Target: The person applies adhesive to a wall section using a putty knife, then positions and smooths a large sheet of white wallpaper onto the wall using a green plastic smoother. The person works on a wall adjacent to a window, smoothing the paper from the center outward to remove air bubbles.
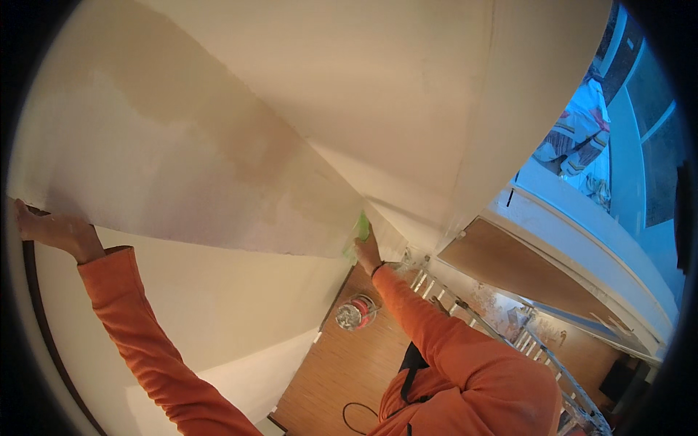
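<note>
The pale sheet (182,167), blotched with darker tan, lies along the smooth cream wall (211,298), its lower edge gently bowed. The left hand (62,231) is at one corner, grip unclear; the right hand (368,252) grasps a thin green tool (363,225) at the far end. The floor (327,363) is wood-grained.

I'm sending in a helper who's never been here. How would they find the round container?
Start with the brown wood-look floor. Look between the wall's foot and the ladder-like metal frame, just below the right hand in the picture. The container is small and round, its red and shiny whitish-grey colouring unlike the plain brown boards.
</note>
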